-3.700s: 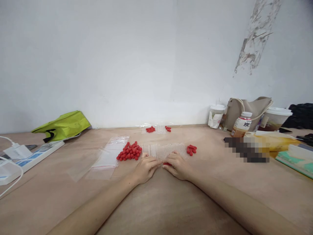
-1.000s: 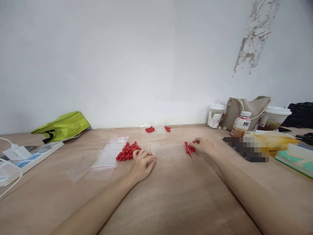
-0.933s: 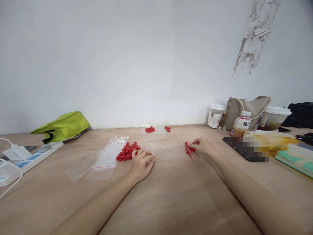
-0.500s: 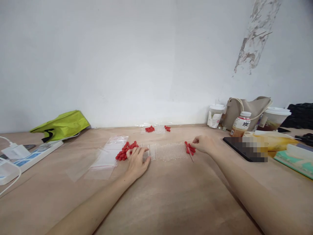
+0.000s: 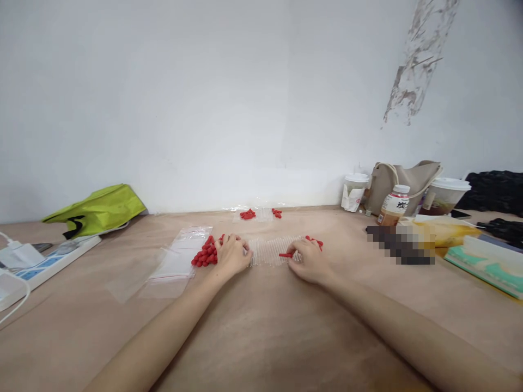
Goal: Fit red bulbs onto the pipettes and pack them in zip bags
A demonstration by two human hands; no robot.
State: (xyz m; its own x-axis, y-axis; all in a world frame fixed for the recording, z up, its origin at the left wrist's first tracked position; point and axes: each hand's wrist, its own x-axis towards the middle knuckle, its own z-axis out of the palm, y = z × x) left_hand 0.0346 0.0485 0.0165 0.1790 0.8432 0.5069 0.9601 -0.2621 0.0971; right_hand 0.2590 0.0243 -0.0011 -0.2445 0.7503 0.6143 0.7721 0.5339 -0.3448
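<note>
A row of slim clear tubes (image 5: 269, 251) lies side by side on the brown tabletop. My left hand (image 5: 233, 255) is over the left end of this row, its fingers bent down and close together; whatever they hold is hidden. Right beside it lies a heap of small red rubber bulbs (image 5: 204, 255), partly covered by the fingers. At the row's right part, my right hand (image 5: 308, 261) pinches a red rubber bulb (image 5: 285, 255), which points left above the tubes. More red pieces (image 5: 314, 241) show just behind the right hand.
Clear plastic bags (image 5: 174, 264) lie left of the heap. Near the wall is a wrapped pack with red pieces (image 5: 247, 214) and clear tubes. A power strip (image 5: 49, 268) and yellow-green bag (image 5: 98, 209) are left; cups, a bottle (image 5: 394, 206) and a tissue pack (image 5: 486, 267) right.
My right hand has moved left from the small red pile to over the tubes, with a red rubber bulb in its fingers. My left hand's fingers have curled in, shifting slightly right.
</note>
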